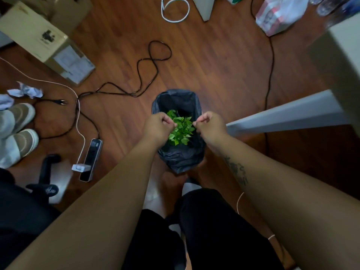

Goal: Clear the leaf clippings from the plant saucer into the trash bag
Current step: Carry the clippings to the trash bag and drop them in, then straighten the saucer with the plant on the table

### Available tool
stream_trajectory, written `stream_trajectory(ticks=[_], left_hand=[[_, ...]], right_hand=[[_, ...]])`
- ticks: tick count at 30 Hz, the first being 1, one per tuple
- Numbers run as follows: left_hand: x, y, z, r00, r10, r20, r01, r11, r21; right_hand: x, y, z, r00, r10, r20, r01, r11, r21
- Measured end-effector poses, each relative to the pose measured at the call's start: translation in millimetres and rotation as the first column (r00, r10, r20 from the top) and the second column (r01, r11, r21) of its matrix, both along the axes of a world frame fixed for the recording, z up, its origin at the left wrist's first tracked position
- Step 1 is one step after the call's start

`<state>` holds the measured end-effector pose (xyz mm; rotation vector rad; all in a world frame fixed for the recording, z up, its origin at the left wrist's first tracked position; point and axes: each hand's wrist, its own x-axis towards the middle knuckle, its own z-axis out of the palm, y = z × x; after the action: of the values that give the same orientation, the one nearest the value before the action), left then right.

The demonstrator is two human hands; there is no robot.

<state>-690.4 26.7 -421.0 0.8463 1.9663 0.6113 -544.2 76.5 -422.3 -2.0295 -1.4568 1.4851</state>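
Note:
A black trash bag (176, 103) stands open on the wooden floor in the middle of the head view. Green leaf clippings (181, 129) lie in a heap inside it. My left hand (158, 125) pinches the bag's rim on the left side. On the right side my right hand (211, 124) pinches the rim with closed fingers. Both hands hold the bag's mouth apart above the leaves. No plant saucer is in view.
Black cables (153, 61) loop over the floor beyond the bag. A power strip (91, 158) lies to the left, with shoes (19, 131) and a cardboard box (46, 41) farther left. A white table edge (282, 115) runs at the right. A plastic bag (280, 14) sits at top right.

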Motion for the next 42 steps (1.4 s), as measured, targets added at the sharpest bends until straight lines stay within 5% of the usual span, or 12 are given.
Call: stream_trajectory(ticks=[12,19,26,34,38,42], left_hand=[[8,-19,217,0.926,-0.197,-0.323,0.284,0.926,0.248],[56,-43,323,0.81,-0.328,-0.487,0.527,0.77,0.359],[170,-60,355,0.708,-0.514,-0.483,0.705,0.554,0.443],[335,-83,362,0.446,-0.715,-0.538,0.879,0.237,0.414],[405,-101,356,0.352,-0.782,-0.513,0.914,0.171,0.368],[469,-119,346,0.275,-0.815,-0.51,0.937,0.109,0.331]], right_hand=[[18,-44,217,0.979,0.187,0.078,-0.202,0.935,0.291],[71,-95,321,0.999,-0.009,0.044,-0.014,0.869,0.494],[195,-146,365,0.958,-0.258,0.128,0.148,0.822,0.55],[371,-240,370,0.794,-0.556,0.246,0.33,0.734,0.594],[444,-290,361,0.675,-0.611,0.414,0.33,0.751,0.572],[507,-322,347,0.655,-0.467,0.594,0.26,0.878,0.403]])
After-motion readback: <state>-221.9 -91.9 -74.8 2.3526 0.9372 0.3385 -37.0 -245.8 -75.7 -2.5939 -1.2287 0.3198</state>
